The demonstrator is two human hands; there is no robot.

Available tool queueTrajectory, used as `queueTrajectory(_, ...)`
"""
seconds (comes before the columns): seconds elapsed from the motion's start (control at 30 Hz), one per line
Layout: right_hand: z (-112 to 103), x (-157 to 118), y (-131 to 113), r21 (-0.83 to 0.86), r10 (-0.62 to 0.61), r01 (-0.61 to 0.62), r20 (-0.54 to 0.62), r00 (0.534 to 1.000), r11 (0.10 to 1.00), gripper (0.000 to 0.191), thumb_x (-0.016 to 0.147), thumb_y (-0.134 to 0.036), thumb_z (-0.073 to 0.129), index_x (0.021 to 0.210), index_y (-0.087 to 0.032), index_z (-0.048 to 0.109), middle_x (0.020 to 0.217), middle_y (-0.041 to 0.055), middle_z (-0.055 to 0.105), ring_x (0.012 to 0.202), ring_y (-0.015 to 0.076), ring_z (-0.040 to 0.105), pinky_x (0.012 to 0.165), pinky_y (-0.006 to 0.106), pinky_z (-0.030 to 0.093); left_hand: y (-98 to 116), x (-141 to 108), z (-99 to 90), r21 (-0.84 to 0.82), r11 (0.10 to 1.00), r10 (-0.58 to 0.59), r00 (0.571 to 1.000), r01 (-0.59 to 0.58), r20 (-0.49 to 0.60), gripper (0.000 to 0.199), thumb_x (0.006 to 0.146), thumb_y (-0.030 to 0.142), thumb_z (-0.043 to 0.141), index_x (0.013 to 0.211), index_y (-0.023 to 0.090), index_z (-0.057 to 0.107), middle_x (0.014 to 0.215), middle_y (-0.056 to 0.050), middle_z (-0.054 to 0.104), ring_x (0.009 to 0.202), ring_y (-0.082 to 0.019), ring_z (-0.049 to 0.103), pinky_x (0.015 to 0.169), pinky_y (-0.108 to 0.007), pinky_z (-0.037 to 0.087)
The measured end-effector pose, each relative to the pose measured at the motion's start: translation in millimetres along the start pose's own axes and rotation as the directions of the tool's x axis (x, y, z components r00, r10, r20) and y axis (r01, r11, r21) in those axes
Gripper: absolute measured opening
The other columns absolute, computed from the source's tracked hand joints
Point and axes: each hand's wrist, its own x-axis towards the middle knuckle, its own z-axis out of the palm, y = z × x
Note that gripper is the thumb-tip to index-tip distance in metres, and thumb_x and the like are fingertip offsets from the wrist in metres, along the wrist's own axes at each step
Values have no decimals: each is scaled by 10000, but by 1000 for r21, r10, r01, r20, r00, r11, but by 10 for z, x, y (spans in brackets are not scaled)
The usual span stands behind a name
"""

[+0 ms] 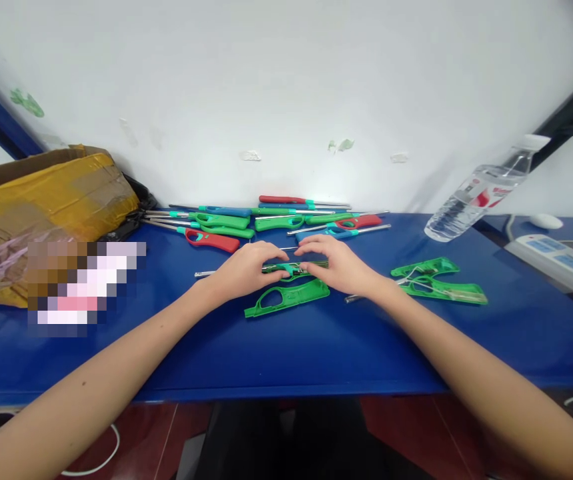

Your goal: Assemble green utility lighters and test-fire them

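In the head view, an opened green gas lighter (pixel 291 269) with a teal trigger and a metal tube lies between my hands. My left hand (pixel 249 270) is closed on its tube end, thumb and forefinger by the trigger. My right hand (pixel 341 265) pinches at the inner parts of the handle end; the fingertips partly hide what they touch. Just in front lies a loose green handle half (pixel 289 298), its hollow side up. Beyond my right wrist rests another opened lighter, its green shells (pixel 439 287) spread apart with thin wires between them.
Several assembled lighters (pixel 224 221) in green, red and blue lie along the wall. A taped cardboard box (pixel 61 200) stands at left on the blue table (pixel 286 363), beside a blurred patch. To the right are a water bottle (pixel 481 190) and a white power strip (pixel 561 263).
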Motion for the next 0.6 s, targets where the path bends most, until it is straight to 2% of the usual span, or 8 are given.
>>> queueTrajectory(0.17, -116, -56, 37, -57, -28, 33, 75, 997, 998, 63, 855, -239, 670, 864, -223, 729, 1145, 97, 670, 1115, 277, 610, 964, 488, 494, -6, 7, 20, -41, 996, 77, 997, -77, 6, 150, 887, 268, 655, 988, 193, 738, 992, -66, 744, 941, -204, 682, 857, -315, 530)
queueTrajectory(0.33, -100, -64, 38, -121, -46, 59, 108, 993, 991, 53, 854, -202, 664, 862, -206, 716, 1092, 104, 683, 1092, 280, 609, 918, 463, 514, 27, 9, 26, -66, 995, 79, 997, -79, -9, 156, 892, 255, 625, 962, 187, 747, 966, -61, 751, 871, -188, 701, 824, -294, 544)
queueTrajectory(0.6, -41, -50, -44, -138, -44, 54, 76, 996, 989, 73, 870, -211, 641, 904, -197, 705, 1046, 101, 700, 1062, 280, 619, 896, 437, 518, 71, 7, 9, -67, 998, -15, 999, 12, -37, 177, 850, 242, 650, 985, 174, 742, 936, -45, 758, 793, -171, 696, 691, -245, 519)
